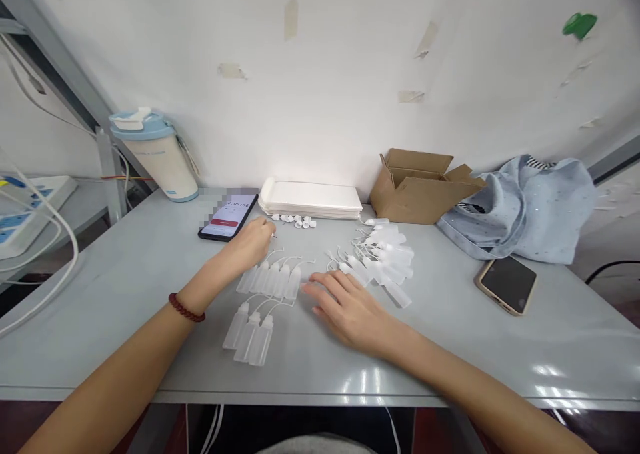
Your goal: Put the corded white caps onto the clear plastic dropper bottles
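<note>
My left hand is closed in a pinch in front of the white stack, with a small white cap, mostly hidden, at its fingertips. A thin dark pin shows there. Just beyond lie several loose white caps. Below the hand is a row of clear plastic needle-tip bottles, thin white tubes curving from their tops. Three more bottles lie nearer the table edge. My right hand rests low over the table, fingers apart and holding nothing, between that row and a heap of similar bottles.
A phone with a lit screen, a tumbler, a white stack and an open cardboard box stand along the back. On the right are a light-blue cloth bag and a dark-screened phone.
</note>
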A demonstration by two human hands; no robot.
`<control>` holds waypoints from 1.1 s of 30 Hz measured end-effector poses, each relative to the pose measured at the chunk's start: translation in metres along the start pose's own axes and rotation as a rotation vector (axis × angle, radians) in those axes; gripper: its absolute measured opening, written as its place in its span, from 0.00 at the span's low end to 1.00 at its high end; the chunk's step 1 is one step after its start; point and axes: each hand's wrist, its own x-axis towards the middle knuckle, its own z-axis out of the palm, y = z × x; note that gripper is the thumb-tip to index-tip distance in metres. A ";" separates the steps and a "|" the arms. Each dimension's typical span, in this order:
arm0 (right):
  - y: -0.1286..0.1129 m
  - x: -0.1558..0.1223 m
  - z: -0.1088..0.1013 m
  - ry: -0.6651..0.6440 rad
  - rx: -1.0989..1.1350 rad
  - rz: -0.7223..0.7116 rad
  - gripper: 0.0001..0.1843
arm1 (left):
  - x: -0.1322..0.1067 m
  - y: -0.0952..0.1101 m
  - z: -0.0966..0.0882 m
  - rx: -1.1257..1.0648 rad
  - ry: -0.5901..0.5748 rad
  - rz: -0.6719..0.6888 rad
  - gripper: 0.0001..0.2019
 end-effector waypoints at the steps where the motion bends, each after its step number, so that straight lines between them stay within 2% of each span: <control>1: 0.001 0.003 0.000 -0.008 -0.025 -0.039 0.16 | -0.001 0.004 -0.001 -0.001 0.001 0.009 0.10; 4: 0.005 0.012 0.001 -0.045 -0.063 -0.107 0.17 | -0.005 0.020 -0.008 -0.036 0.013 0.049 0.09; 8: 0.006 0.026 0.004 -0.062 -0.033 -0.069 0.14 | -0.012 0.037 -0.014 -0.106 0.045 0.055 0.07; 15: 0.001 0.032 0.011 -0.188 -0.018 -0.011 0.14 | -0.014 0.043 -0.018 -0.209 0.103 -0.017 0.07; 18: 0.001 0.026 0.010 -0.197 -0.005 0.037 0.14 | -0.015 0.050 -0.022 -0.379 0.054 -0.062 0.08; 23: 0.004 0.012 0.005 -0.021 -0.017 0.089 0.14 | -0.019 0.065 -0.029 -0.867 -0.118 -0.257 0.12; 26: 0.006 0.005 0.003 0.084 0.036 0.136 0.13 | -0.022 0.068 -0.028 -1.071 -0.128 -0.347 0.13; 29: 0.007 0.003 0.001 0.183 0.137 0.198 0.09 | -0.023 0.067 -0.027 -1.211 -0.146 -0.393 0.12; 33: 0.006 0.004 -0.002 0.346 0.408 0.312 0.05 | -0.025 0.067 -0.028 -1.337 -0.284 -0.368 0.11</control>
